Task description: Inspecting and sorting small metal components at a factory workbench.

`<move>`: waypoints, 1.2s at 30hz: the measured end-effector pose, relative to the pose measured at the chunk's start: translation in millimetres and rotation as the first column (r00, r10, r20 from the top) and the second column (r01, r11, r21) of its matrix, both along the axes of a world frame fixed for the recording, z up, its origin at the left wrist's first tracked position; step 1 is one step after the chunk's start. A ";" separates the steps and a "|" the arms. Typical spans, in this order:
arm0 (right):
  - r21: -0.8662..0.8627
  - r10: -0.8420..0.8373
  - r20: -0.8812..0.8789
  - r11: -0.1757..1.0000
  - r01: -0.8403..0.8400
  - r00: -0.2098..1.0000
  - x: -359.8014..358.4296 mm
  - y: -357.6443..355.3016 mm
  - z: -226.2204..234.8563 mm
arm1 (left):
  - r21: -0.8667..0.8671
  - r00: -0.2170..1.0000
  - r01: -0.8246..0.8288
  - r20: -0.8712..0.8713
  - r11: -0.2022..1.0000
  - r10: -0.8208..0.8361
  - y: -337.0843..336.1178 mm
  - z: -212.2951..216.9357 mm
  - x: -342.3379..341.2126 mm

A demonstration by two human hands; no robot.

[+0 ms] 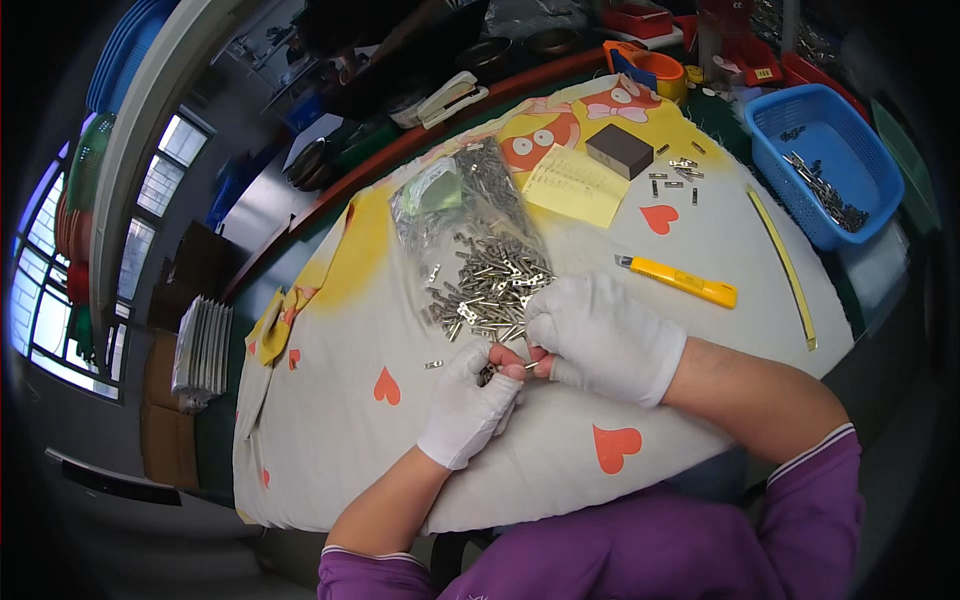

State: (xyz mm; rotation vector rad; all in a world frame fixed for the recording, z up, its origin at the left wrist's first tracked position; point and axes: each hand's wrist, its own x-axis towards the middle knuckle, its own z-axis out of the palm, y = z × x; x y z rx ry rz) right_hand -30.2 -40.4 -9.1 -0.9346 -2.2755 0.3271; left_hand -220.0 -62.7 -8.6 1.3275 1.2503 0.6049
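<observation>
Both my hands wear white gloves with bare fingertips and meet over a cloth-covered table (700, 230). My left hand (470, 400) is curled around a small bunch of metal parts. My right hand (600, 335) pinches one small metal part at its fingertips, right beside the left hand. Just beyond them lies a loose pile of small metal parts (490, 285), spilling from a clear plastic bag (460, 195).
A yellow utility knife (678, 280) lies to the right, a yellow ruler (785, 265) further right. A blue basket (825, 160) with metal parts stands at the far right. A yellow paper sheet (578, 185), a dark block (620, 150) and scattered parts lie behind.
</observation>
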 end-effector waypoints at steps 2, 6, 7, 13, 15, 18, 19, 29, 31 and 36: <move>0.024 -0.002 -0.033 1.000 0.003 0.999 -0.9 0.6 1.0 | -0.065 0.995 -0.055 0.078 0.996 0.060 1.7 -0.9 -2.4; -0.025 -0.009 -0.108 1.000 0.007 0.994 -1.9 1.4 0.8 | -0.111 0.991 -0.014 0.128 0.994 0.028 4.2 -2.0 -5.4; -0.050 -0.020 -0.127 0.999 0.013 0.992 -2.5 1.2 -0.3 | -0.099 0.988 0.021 0.156 0.995 -0.005 4.1 -3.4 -5.9; -0.205 -0.059 -0.141 0.978 0.029 0.988 -3.8 -1.1 -4.5 | -0.119 0.992 0.014 0.123 0.993 0.001 3.7 -1.6 -6.4; -0.218 -0.050 -0.171 0.976 0.012 0.984 -6.0 1.1 -8.0 | -0.108 0.989 0.015 0.149 0.994 0.001 5.7 -4.5 -10.8; -0.160 -0.005 -0.226 0.987 -0.032 0.974 -5.1 4.5 -9.5 | -0.145 0.977 0.010 0.214 0.989 0.021 7.6 -5.3 -11.0; -0.091 0.032 -0.244 0.994 -0.056 0.969 -4.1 5.5 -9.7 | -0.161 0.975 0.011 0.221 0.987 0.025 8.1 -5.3 -10.6; -0.080 0.029 -0.219 0.996 -0.048 0.975 -3.1 6.6 -10.5 | -0.173 0.983 -0.004 0.180 0.985 0.036 5.3 -2.5 -7.9; -0.020 0.040 -0.307 0.999 -0.048 0.951 -4.4 7.5 -10.3 | -0.167 0.981 -0.006 0.190 0.986 0.038 5.3 -3.3 -8.7; -0.043 0.031 -0.291 0.998 -0.045 0.956 -4.1 6.2 -9.0 | -0.159 0.983 -0.012 0.180 0.987 0.041 5.7 -1.2 -7.6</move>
